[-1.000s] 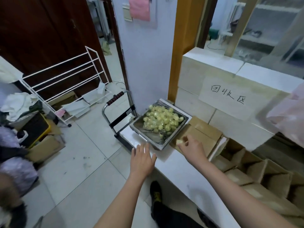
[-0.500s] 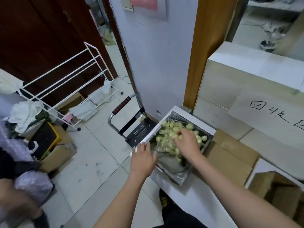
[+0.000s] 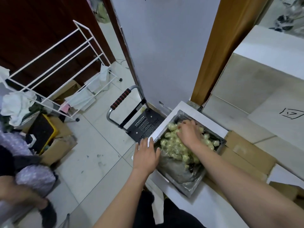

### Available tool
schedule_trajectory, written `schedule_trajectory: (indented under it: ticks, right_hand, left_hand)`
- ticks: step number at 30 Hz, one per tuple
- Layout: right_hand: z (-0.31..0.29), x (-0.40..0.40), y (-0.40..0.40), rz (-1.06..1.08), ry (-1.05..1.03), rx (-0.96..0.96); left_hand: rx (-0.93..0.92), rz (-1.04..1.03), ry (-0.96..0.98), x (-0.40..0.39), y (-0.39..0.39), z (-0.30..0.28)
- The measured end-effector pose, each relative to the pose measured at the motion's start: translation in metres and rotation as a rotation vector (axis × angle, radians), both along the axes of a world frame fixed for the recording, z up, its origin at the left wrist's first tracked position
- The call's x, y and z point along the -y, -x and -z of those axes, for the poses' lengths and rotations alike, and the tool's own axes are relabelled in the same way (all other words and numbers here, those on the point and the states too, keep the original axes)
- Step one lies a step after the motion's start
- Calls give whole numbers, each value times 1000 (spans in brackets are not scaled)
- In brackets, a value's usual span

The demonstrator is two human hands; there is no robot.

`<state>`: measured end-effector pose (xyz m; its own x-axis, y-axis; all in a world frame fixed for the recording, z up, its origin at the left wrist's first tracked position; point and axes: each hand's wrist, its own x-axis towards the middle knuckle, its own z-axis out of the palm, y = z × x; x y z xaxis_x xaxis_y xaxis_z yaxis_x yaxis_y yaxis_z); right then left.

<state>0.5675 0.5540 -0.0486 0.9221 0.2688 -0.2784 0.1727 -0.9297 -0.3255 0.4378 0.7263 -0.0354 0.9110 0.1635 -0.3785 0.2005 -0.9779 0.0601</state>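
Pale tiled floor (image 3: pixel 92 145) fills the room toward 9 o'clock. At 4 o'clock a white worktop (image 3: pixel 180 106) carries a steel tray (image 3: pixel 192 188) of pale yellow pieces (image 3: pixel 174 145). The left hand (image 3: pixel 145 155) lies flat, fingers straight, at the tray's 9 o'clock. The right hand (image 3: pixel 187 132) digs into the pieces; I cannot tell whether it grips any.

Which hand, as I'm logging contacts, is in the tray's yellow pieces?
The right hand, reaching into the yellow pieces in the tray. The left hand lies flat outside, beside the tray's rim.

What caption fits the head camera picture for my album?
Right hand reaches into pale yellow pieces in a metal tray; left hand rests flat beside it.
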Motion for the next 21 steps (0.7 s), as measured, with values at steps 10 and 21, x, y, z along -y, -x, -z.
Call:
schedule_trajectory:
  ticks: [10,21]
  right_hand:
    - [-22,-18,4,143,22,41]
    - [-50,-7,48,25,171,-11]
  left_hand:
    - [21,44,13,-15,-18,-10]
    - [31,115,18,-18,-22,-20]
